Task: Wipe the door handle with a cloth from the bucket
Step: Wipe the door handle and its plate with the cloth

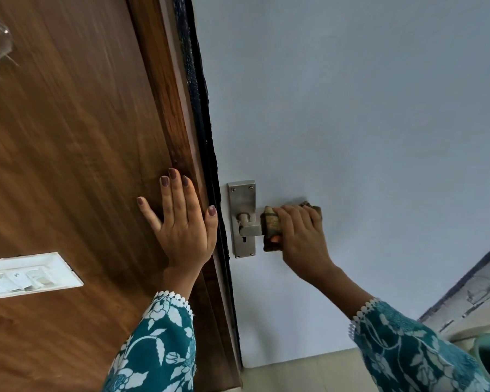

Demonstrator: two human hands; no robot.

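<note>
Your right hand (pixel 297 236) grips the cloth (pixel 272 222) wrapped round the handle (pixel 251 229), whose long axis runs sideways from the plate (pixel 242 193) toward that hand, while your left hand (pixel 181 222) rests open, flat on the frame (pixel 164 108).

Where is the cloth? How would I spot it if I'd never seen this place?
Find the pale blue door beside the brown wooden frame. On it sits a steel handle plate. The cloth is the brownish wad wrapped round the lever there, squeezed in the right hand.
</note>
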